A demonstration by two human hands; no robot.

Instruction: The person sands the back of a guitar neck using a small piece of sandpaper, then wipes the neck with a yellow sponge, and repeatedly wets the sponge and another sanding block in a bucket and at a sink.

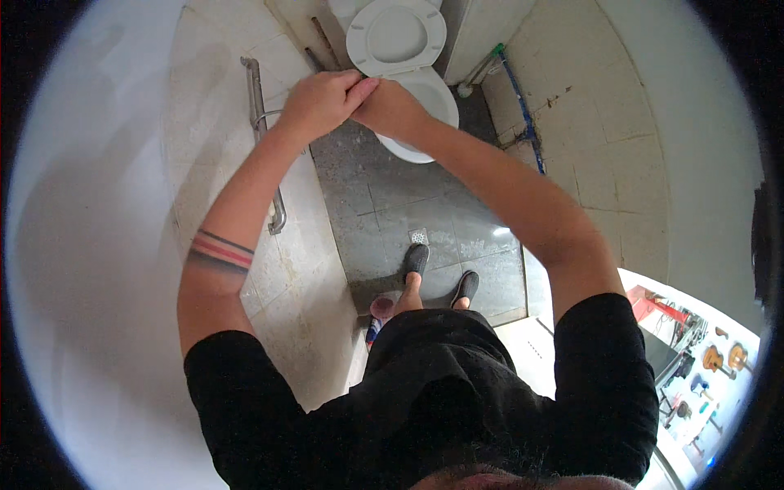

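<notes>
My left hand [322,102] and my right hand [388,108] meet in front of me, above the white toilet [441,106] in the upper middle. The fingers of both hands are closed and pressed together, the left thumb lying against the right hand; whether anything is between them is hidden. Behind them the toilet's white seat [358,41] stands raised against the cistern.
A metal grab rail [279,212] runs along the tiled left wall. A green-handled brush [467,86] and a blue pipe [523,110] are at the right wall. A floor drain [418,237] and a pink container [381,307] are near my feet. A doorway shows guitars at lower right.
</notes>
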